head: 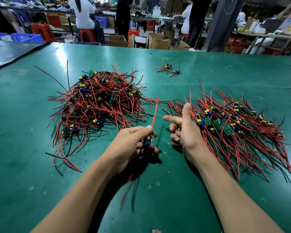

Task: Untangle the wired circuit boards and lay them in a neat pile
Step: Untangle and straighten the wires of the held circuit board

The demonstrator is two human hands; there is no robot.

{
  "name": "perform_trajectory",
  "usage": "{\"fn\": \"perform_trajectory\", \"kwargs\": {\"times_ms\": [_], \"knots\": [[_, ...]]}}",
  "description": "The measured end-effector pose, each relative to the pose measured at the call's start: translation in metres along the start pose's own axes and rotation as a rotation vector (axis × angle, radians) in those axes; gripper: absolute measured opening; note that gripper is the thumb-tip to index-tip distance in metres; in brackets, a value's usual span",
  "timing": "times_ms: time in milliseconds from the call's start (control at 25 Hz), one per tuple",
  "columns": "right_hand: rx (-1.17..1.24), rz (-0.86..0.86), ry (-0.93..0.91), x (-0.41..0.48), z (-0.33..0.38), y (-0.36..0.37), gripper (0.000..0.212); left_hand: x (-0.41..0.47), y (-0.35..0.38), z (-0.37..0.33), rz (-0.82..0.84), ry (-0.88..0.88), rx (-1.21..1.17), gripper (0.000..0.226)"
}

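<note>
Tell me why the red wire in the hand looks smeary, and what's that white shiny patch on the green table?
Head view: the red wire pinched by the left hand is smeared by motion blur, like the dangling wires below it; the white patch is light glare on the table; the background people look soft too.

1. The left hand (134, 143) is pinching a circuit board (147, 141), its fingers curling inward.
2. The right hand (185, 132), just beside the left hand, is pointing its thumb up and index finger out, with the 3 other fingers curling.
</note>
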State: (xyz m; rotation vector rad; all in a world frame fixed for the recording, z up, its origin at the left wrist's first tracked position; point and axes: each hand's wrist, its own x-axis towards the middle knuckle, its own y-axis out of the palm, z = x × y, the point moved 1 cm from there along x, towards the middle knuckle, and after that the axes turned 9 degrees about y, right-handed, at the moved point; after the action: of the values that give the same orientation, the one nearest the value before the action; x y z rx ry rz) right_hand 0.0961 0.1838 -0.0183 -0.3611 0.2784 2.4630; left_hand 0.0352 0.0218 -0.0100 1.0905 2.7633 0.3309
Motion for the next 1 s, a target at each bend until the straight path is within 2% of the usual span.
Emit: {"fn": "perform_trajectory", "kwargs": {"times_ms": [160,280,360,480,600,720,800,880,1000], "knots": [[-0.141,-0.033,-0.072,-0.003,-0.002,0.004,0.077,0.001,0.003,0.0,-0.01,-0.037,-0.071,0.049],[-0.227,-0.035,-0.096,-0.006,0.0,0.005,0.07,0.002,0.002,0.0,-0.006,-0.051,-0.088,0.056],[-0.293,-0.032,-0.134,-0.012,0.001,0.008,0.058,0.003,0.002,0.001,-0.01,-0.04,-0.091,0.054],[-0.477,-0.013,-0.286,-0.02,-0.002,0.016,0.029,0.005,0.004,0.002,0.008,-0.02,-0.108,0.05],[-0.613,0.002,-0.386,-0.023,-0.007,0.019,0.045,0.006,0.003,0.004,0.044,-0.015,-0.087,0.055],[-0.641,-0.145,-0.46,-0.021,-0.002,0.013,0.031,0.007,0.002,0.005,0.066,-0.035,-0.07,0.058],[-0.635,-0.321,-0.494,-0.018,0.003,0.003,0.027,0.006,0.003,0.005,0.019,-0.014,-0.045,0.043],[-0.682,-0.514,-0.498,-0.017,0.008,-0.008,0.032,0.006,0.002,0.005,-0.066,0.064,0.038,0.026],[-0.922,-0.765,-0.473,-0.019,0.009,-0.011,0.049,0.005,-0.007,0.005,-0.221,0.223,0.27,0.013]]}}
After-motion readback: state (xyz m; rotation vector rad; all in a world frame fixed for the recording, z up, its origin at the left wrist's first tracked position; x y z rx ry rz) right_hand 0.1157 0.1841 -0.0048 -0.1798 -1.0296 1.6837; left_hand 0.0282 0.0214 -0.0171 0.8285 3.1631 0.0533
